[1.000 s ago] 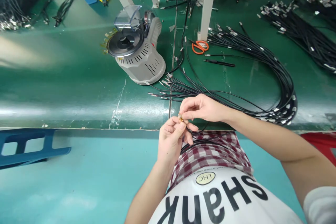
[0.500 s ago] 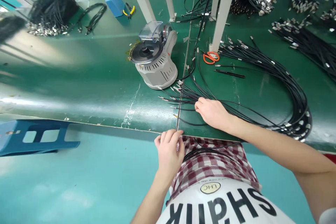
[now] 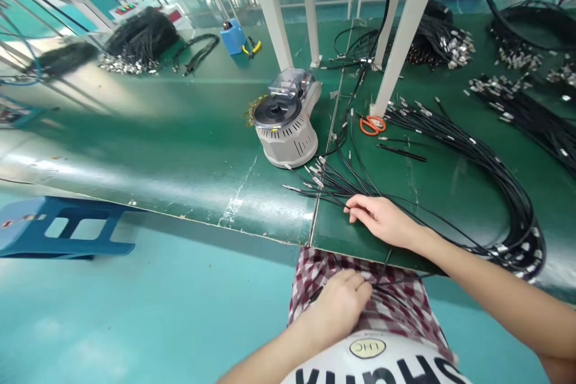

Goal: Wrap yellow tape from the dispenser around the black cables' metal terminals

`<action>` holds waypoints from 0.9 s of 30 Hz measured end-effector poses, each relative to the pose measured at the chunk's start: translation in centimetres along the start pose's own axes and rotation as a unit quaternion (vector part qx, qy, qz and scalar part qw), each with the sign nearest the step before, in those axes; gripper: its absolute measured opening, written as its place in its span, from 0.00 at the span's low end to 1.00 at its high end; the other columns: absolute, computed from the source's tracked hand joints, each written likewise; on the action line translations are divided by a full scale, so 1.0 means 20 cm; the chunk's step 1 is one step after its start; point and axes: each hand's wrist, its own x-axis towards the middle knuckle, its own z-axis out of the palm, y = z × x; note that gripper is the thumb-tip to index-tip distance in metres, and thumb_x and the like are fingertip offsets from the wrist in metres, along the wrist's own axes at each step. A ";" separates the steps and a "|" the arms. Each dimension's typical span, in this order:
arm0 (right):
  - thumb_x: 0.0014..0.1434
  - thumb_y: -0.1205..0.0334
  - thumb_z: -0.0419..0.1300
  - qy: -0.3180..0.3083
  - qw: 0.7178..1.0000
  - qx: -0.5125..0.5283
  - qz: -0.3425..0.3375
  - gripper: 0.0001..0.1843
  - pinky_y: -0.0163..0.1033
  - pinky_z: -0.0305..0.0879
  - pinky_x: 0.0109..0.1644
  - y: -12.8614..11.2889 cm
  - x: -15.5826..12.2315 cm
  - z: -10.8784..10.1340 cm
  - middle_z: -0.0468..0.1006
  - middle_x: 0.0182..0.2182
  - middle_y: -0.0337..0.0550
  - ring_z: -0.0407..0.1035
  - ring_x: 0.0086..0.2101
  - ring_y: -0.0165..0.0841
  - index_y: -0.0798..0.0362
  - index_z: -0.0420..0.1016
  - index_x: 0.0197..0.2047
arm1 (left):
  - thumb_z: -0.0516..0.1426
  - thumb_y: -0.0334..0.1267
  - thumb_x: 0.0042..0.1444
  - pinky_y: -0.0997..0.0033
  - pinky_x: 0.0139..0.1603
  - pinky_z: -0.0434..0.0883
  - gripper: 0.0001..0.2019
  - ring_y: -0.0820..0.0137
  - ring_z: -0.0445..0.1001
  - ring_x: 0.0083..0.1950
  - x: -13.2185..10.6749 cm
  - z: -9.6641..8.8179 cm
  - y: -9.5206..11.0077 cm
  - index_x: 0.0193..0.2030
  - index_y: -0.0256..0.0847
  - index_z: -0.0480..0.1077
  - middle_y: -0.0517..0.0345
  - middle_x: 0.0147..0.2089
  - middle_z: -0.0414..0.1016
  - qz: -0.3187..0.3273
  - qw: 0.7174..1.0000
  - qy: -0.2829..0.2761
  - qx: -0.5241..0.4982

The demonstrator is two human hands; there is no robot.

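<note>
Right hand [image 3: 382, 221] and left hand [image 3: 339, 306] were apart. Right lay open on black terminal-tipped cables [image 3: 342, 183] at twelve o'clock on the green desk [image 3: 180, 156]; left, at six o'clock over checked cloth [image 3: 310, 279], grip undetermined.

Right hand [image 3: 382, 222] on black cables [image 3: 342, 187], left hand [image 3: 337, 303] seemingly on plaid cloth [image 3: 315, 270]

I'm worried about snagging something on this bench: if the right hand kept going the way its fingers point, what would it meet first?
Most likely the thin black metal-tipped cables fanned across the green workbench, just ahead of the right hand. Depth is unclear, so it may already be touching them.
</note>
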 end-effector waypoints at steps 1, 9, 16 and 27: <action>0.72 0.57 0.47 -0.005 1.000 0.001 -0.002 0.13 0.40 0.67 0.48 0.00 0.00 0.00 0.82 0.38 0.41 0.75 0.40 0.33 0.50 0.71 0.49 | 0.56 0.32 0.64 0.64 0.42 0.72 0.05 0.64 0.73 0.38 0.00 0.00 0.01 0.41 0.36 0.74 0.51 0.36 0.76 0.000 0.999 0.013 -0.047; 0.71 0.56 0.48 -0.056 0.997 -0.041 -0.042 0.16 0.43 0.64 0.52 -0.02 -0.04 0.02 0.80 0.44 0.44 0.72 0.45 0.36 0.48 0.75 0.52 | 0.56 0.41 0.66 0.69 0.42 0.72 0.16 0.69 0.77 0.40 0.13 -0.32 -0.13 0.58 0.40 0.70 0.46 0.54 0.75 -0.207 0.756 0.362 -0.505; 0.66 0.50 0.57 0.045 0.985 0.161 0.053 0.17 0.35 0.64 0.33 -0.17 0.34 -0.08 0.80 0.32 0.43 0.68 0.25 0.27 0.54 0.79 0.40 | 0.56 0.45 0.66 0.75 0.28 0.65 0.15 0.75 0.71 0.24 0.15 -0.25 -0.24 0.44 0.32 0.75 0.54 0.30 0.76 -0.190 0.689 0.333 -0.615; 0.59 0.38 0.62 0.076 0.903 0.386 0.174 0.29 0.28 0.62 0.23 -0.42 1.10 -0.03 0.81 0.29 0.50 0.67 0.21 0.23 0.61 0.77 0.36 | 0.55 0.46 0.67 0.74 0.29 0.65 0.15 0.75 0.73 0.26 0.11 -0.22 -0.31 0.43 0.33 0.73 0.52 0.33 0.78 -0.179 0.697 0.343 -0.604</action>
